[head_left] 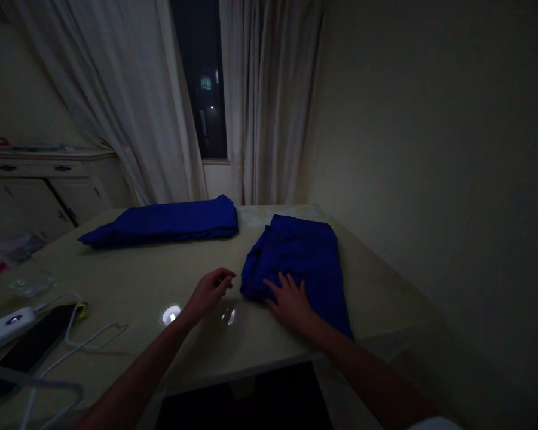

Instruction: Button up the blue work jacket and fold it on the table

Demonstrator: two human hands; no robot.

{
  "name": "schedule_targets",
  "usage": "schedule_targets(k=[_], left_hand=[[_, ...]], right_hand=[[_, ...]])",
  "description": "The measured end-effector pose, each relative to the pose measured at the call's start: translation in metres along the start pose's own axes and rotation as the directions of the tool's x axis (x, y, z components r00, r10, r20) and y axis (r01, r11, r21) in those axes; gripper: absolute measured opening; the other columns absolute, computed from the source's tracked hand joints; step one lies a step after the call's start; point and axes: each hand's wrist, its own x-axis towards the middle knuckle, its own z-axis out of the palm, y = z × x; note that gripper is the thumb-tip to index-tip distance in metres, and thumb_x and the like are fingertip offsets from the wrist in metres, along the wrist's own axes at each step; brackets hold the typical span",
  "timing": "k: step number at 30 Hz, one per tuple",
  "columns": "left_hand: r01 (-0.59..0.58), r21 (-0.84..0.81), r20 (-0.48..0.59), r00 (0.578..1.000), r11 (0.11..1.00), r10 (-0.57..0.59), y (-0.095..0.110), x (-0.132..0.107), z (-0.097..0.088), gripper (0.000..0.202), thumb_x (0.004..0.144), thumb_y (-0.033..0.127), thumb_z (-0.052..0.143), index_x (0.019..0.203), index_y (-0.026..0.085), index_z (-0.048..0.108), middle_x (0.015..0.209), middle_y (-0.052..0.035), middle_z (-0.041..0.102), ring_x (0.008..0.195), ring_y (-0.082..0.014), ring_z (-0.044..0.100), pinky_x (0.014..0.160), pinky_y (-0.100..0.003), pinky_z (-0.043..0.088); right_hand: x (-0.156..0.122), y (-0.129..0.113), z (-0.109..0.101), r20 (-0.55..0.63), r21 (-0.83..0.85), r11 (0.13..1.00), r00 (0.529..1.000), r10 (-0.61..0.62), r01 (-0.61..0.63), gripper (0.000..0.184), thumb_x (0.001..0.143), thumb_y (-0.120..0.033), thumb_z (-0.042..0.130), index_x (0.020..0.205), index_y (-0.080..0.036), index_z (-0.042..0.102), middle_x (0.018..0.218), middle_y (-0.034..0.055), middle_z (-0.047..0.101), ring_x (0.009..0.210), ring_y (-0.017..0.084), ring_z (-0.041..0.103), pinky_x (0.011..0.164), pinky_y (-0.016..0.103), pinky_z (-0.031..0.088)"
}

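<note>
Two folded blue garments lie on a pale table [134, 280]. The nearer blue garment [309, 254] sits right of centre, and my right hand [289, 298] rests flat on its near left corner with fingers spread. My left hand [210, 289] hovers just left of that garment above the table, fingers loosely curled with the tips pinched together; nothing shows between them. The second folded blue garment [165, 222] lies further back on the left, untouched.
A white power bank [4, 328], a dark phone [36, 343] and white cables [89, 340] lie at the table's left. A glass dish [31, 283] stands beyond them. Curtains [269, 101] and a dark window are behind; a wall runs along the right.
</note>
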Motion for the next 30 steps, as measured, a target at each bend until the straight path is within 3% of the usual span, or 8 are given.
schedule_targets(k=[4, 8, 12, 14, 17, 23, 27, 30], left_hand=[[0.046, 0.025, -0.081, 0.996, 0.999, -0.044, -0.030, 0.003, -0.013, 0.045, 0.085, 0.057, 0.060, 0.103, 0.018, 0.073, 0.084, -0.0075, 0.074, 0.079, -0.0233, 0.069, 0.068, -0.033, 0.053], [0.072, 0.090, -0.097, 0.993, 0.993, -0.063, -0.045, 0.004, -0.008, 0.039, 0.090, 0.050, 0.056, 0.104, 0.018, 0.073, 0.086, -0.0076, 0.075, 0.082, -0.0248, 0.070, 0.073, -0.035, 0.052], [0.121, 0.248, -0.101, 0.990, 0.961, -0.098, -0.048, 0.022, -0.009, 0.033, 0.091, 0.041, 0.053, 0.105, 0.019, 0.073, 0.089, -0.0071, 0.076, 0.081, -0.0242, 0.070, 0.073, -0.034, 0.051], [0.129, 0.335, -0.103, 0.990, 0.933, -0.100, -0.047, 0.040, -0.012, 0.032, 0.092, 0.038, 0.052, 0.108, 0.020, 0.072, 0.095, -0.0073, 0.076, 0.080, -0.0232, 0.070, 0.074, -0.034, 0.051], [0.073, 0.516, -0.134, 0.991, 0.854, -0.004, -0.046, 0.074, -0.010, 0.032, 0.095, 0.034, 0.050, 0.116, 0.019, 0.070, 0.108, -0.0098, 0.075, 0.091, -0.0241, 0.070, 0.083, -0.035, 0.051], [0.063, 0.798, -0.202, 0.965, 0.599, 0.168, -0.058, 0.113, 0.011, 0.042, 0.100, 0.031, 0.045, 0.134, 0.013, 0.063, 0.132, -0.0185, 0.065, 0.121, -0.0337, 0.059, 0.101, -0.046, 0.045], [0.053, 0.799, -0.183, 0.970, 0.598, 0.158, -0.063, 0.112, 0.015, 0.045, 0.101, 0.037, 0.046, 0.138, 0.015, 0.059, 0.139, -0.0184, 0.061, 0.126, -0.0348, 0.055, 0.105, -0.048, 0.042], [0.097, 0.775, -0.231, 0.963, 0.625, 0.137, -0.065, 0.112, 0.015, 0.051, 0.101, 0.041, 0.048, 0.143, 0.013, 0.055, 0.148, -0.0201, 0.055, 0.133, -0.0376, 0.050, 0.108, -0.053, 0.039]], right_hand=[[0.056, 0.079, -0.036, 0.015, -0.127, 0.990, 0.998, 0.061, -0.059, 0.054, 0.104, -0.033, 0.050, 0.158, -0.036, 0.046, 0.165, 0.0126, 0.041, 0.152, 0.038, 0.036, 0.117, 0.068, 0.029], [0.101, 0.143, -0.070, -0.116, -0.239, 0.915, 0.945, 0.306, -0.326, 0.044, 0.103, -0.026, 0.048, 0.146, -0.023, 0.061, 0.155, 0.0196, 0.051, 0.145, 0.037, 0.042, 0.115, 0.064, 0.031], [0.115, 0.156, -0.058, -0.335, -0.161, 0.843, 0.832, 0.442, -0.513, 0.047, 0.100, -0.025, 0.046, 0.143, -0.014, 0.061, 0.143, 0.0263, 0.056, 0.131, 0.039, 0.053, 0.107, 0.057, 0.040], [0.116, 0.153, -0.048, -0.383, -0.145, 0.843, 0.815, 0.435, -0.517, 0.048, 0.100, -0.028, 0.045, 0.144, -0.014, 0.060, 0.138, 0.0249, 0.061, 0.125, 0.037, 0.057, 0.107, 0.054, 0.040], [0.115, 0.155, -0.052, -0.325, -0.176, 0.856, 0.850, 0.415, -0.485, 0.050, 0.098, -0.033, 0.049, 0.142, -0.014, 0.061, 0.136, 0.0235, 0.064, 0.125, 0.038, 0.059, 0.102, 0.050, 0.045], [0.079, 0.219, -0.107, 0.159, 0.012, 0.948, 0.936, 0.313, -0.319, 0.046, 0.076, -0.047, 0.077, 0.112, -0.019, 0.079, 0.112, 0.0166, 0.076, 0.107, 0.037, 0.071, 0.092, 0.044, 0.052], [0.084, 0.251, -0.128, 0.142, 0.230, 0.933, 0.958, 0.249, -0.276, 0.059, 0.068, -0.065, 0.083, 0.105, -0.019, 0.080, 0.098, 0.0142, 0.077, 0.100, 0.038, 0.072, 0.087, 0.044, 0.055], [0.129, 0.230, -0.109, -0.011, 0.067, 0.960, 0.961, 0.275, -0.274, 0.084, 0.079, -0.079, 0.067, 0.137, -0.018, 0.067, 0.132, 0.0206, 0.068, 0.122, 0.041, 0.063, 0.103, 0.052, 0.050]])
